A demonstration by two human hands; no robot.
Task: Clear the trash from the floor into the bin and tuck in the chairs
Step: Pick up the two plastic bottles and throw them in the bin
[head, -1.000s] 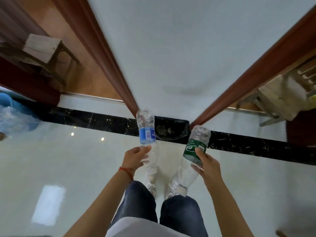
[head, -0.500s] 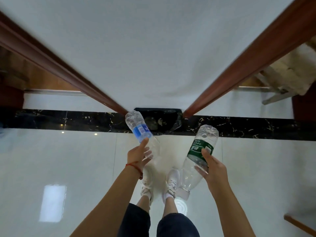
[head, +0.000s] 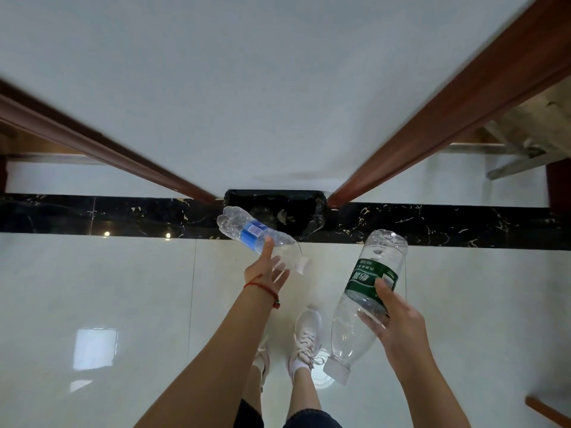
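**Two bottles at the bin, none in yet**

We stand over the black bin (head: 318,200) against the wall. Our left hand (head: 265,274) has fingers spread apart, the blue-label bottle (head: 251,233) barely touching the fingertips, tilted near the bin's rim; release looks underway. Our right hand (head: 394,319) is clamped on the green-label bottle (head: 367,291), cap down. Judging by this: neither bottle binned; the chair (head: 522,143) at right looks untucked.

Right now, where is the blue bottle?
In the head view, the blue-label bottle is left of centre, at the left hand's fingertips, just before the black bin.
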